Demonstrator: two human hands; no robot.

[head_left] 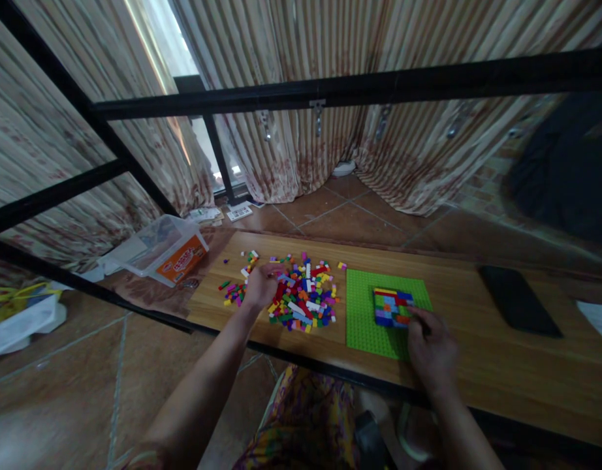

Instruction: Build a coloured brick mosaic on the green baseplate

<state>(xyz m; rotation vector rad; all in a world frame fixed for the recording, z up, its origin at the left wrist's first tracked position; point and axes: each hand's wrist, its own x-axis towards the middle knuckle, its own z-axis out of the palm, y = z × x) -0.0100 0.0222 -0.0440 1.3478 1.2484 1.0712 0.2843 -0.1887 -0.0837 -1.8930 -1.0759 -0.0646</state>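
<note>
A loose heap of small coloured toy bricks [305, 303] is spread over the wooden table. My left hand [262, 286] is over the left part of this heap, its fingers stretched out and apart among the bricks. To the right of the heap lies a green baseplate [362, 333]. A low, multicoloured brick build [392, 308] sits on it. My right hand [434, 346] is at the right edge of the build, with fingers curled and fingertips together against it. Whatever those fingertips hold is too small or hidden to make out.
A black phone-like slab [519, 300] lies on the table's right side [467, 365]. A clear plastic box [158, 238] with an orange label stands left of the table. Black metal bars [281, 94] cross ahead, before striped curtains [301, 46]. A dark shape is at far right.
</note>
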